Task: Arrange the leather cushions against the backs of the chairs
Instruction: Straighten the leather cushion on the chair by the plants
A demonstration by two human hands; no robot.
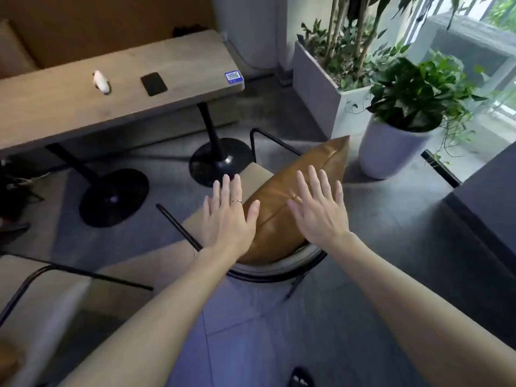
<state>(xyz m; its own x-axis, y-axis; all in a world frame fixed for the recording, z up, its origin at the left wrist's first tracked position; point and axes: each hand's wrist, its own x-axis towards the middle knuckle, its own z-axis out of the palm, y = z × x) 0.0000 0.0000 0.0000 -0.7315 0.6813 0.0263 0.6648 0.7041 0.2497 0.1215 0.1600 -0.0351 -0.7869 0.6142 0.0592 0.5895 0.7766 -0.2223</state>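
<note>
A tan leather cushion [282, 202] stands on edge on a beige chair [252, 174] with black metal arms, leaning against the chair's curved backrest [279, 268] nearest me. My left hand [227, 216] hovers flat with fingers spread over the cushion's left end and the seat. My right hand [319, 208] is spread flat over the cushion's right half. Neither hand holds anything. Whether the palms touch the leather I cannot tell.
A second chair [44, 291] stands at lower left. A wooden table [117, 88] on black pedestal bases carries a phone [153, 83] and a small white object [101, 82]. A white potted plant [391, 150] and a grey planter [318, 88] stand to the right.
</note>
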